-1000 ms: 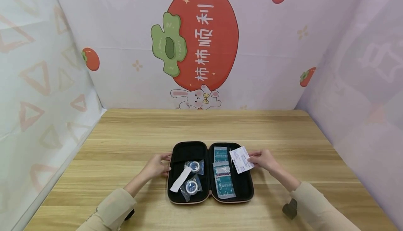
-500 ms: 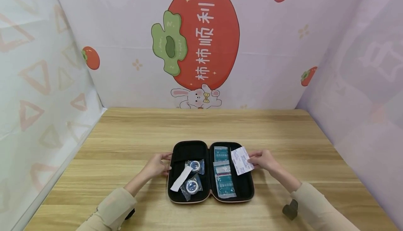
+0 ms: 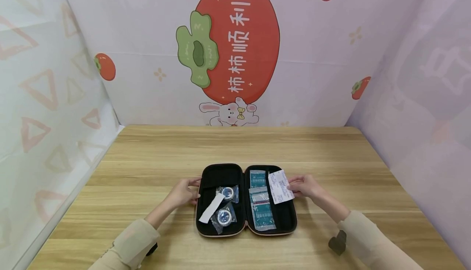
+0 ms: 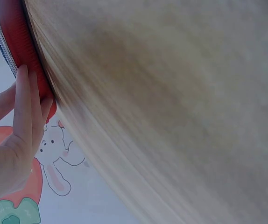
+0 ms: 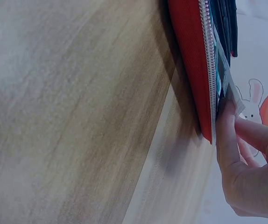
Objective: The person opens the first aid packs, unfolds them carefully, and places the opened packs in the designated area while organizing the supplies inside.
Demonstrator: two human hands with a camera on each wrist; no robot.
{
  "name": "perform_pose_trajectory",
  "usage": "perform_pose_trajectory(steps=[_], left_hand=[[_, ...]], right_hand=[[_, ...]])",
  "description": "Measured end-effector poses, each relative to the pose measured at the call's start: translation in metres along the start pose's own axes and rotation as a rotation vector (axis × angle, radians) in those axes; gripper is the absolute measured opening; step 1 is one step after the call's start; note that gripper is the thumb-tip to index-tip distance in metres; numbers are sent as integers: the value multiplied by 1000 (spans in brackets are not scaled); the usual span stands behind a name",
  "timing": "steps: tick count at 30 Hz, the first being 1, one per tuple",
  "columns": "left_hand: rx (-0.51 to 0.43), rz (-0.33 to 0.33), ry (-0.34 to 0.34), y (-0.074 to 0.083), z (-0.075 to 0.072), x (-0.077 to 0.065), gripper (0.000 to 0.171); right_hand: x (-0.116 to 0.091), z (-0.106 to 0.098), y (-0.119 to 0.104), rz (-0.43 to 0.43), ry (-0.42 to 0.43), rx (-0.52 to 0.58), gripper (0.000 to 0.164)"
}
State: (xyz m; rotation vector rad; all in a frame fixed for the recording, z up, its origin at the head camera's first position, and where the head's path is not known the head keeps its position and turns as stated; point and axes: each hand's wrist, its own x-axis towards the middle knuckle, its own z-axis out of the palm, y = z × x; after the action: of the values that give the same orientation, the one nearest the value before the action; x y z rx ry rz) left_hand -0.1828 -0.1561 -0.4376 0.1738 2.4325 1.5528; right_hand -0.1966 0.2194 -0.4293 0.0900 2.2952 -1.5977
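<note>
A wooden table [image 3: 235, 143] is backed by a fruit-printed cloth [image 3: 312, 57]. In the head view, an unfolded case [image 3: 220, 176] is flanked by both hands; a white packet [image 3: 279, 185] is pinched at its outer edge by the right hand [image 3: 306, 187], over the case's upper right corner, while the left edge is touched by the left hand [image 3: 181, 193]. In the left wrist view, nearly straight fingers [image 4: 23, 102] are laid along the case's red side. In the right wrist view, the packet's corner is gripped between fingertip and thumb, just beside the zipper [image 5: 211, 65].
</note>
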Motion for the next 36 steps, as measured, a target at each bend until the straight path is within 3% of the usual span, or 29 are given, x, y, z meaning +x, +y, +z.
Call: perform_pose_trajectory(steps=[9, 19, 27, 36], left_hand=[[-4, -4, 5, -1, 0, 0, 58], [14, -6, 7, -1, 0, 0, 58], [5, -9, 5, -2, 0, 1, 58], [-1, 3, -12, 0, 0, 0, 58]], right_hand=[[2, 0, -2, -46, -64, -26, 22], [0, 1, -1, 9, -112, 53, 21], [-3, 17, -5, 41, -119, 20, 20], [6, 32, -2, 37, -101, 69, 16]])
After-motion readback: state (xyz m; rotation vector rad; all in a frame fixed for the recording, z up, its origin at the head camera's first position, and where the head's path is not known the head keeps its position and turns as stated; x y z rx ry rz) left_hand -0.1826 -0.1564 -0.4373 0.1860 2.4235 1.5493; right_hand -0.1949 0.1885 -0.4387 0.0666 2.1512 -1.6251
